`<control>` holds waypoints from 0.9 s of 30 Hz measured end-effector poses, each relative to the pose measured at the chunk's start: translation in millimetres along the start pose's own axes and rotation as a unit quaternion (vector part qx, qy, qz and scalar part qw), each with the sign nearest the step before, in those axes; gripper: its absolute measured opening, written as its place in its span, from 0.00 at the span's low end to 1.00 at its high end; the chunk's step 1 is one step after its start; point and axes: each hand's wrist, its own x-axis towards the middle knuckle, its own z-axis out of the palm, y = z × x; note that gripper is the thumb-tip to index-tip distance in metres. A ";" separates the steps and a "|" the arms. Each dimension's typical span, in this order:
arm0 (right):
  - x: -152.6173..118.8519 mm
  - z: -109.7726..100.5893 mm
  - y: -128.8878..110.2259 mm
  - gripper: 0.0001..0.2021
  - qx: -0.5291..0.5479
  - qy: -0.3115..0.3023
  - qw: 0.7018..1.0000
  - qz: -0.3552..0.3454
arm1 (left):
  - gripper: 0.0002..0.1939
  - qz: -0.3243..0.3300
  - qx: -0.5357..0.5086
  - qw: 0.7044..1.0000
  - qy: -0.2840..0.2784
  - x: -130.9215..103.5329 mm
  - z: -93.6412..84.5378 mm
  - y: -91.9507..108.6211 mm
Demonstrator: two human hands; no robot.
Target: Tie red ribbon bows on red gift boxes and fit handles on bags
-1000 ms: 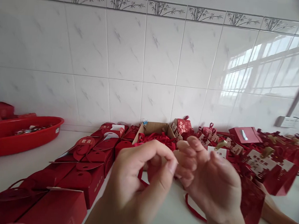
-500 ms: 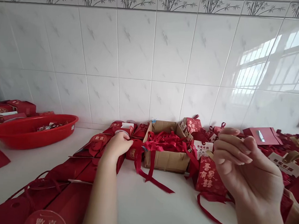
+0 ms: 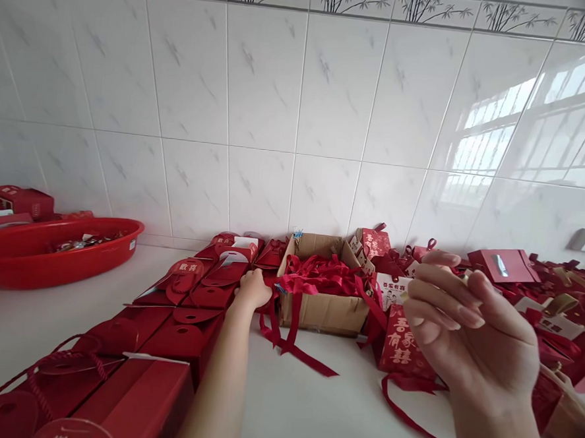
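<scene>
My left hand [image 3: 254, 289] reaches forward to a small red gift box [image 3: 263, 306] beside the cardboard box [image 3: 324, 313]. Its fingers curl down over that gift box, the fingertips hidden. Red ribbons [image 3: 323, 274] fill the cardboard box, and some hang over its front edge. Raised at the right, my right hand [image 3: 469, 329] is turned palm inward. Its fingers are loosely bent and apart, with nothing visible in them. Behind it stands a red box with pale lettering [image 3: 402, 341].
Rows of red gift boxes [image 3: 144, 375] line the left of the white counter [image 3: 305, 411]. A red basin [image 3: 86, 259] holds small wrapped pieces. Many finished-looking red boxes [image 3: 573, 279] crowd the right side. A tiled wall [image 3: 269, 112] rises behind.
My left hand has moved right, from the packed red boxes to the gift box beside the cardboard box. My right hand keeps its pose, and the view has shifted slightly.
</scene>
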 end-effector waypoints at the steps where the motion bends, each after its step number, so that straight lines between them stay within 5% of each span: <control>1: 0.4 -0.2 0.0 0.10 -0.012 0.004 1.000 -0.003 | 0.21 -0.006 0.008 1.000 0.000 0.2 1.2 -0.5; 8: -1.0 -1.0 -3.7 0.08 -0.109 0.008 0.993 -0.040 | 0.33 -0.021 0.015 0.999 0.023 2.8 13.4 -1.0; 15: -6.1 1.4 -21.8 0.10 -0.108 0.016 0.990 -0.085 | 0.31 -0.056 0.014 0.995 0.080 0.9 14.7 2.2; 27: -11.8 5.5 -32.8 0.12 -0.065 0.020 0.993 -0.100 | 0.34 -0.050 0.049 0.997 0.009 2.4 13.0 2.7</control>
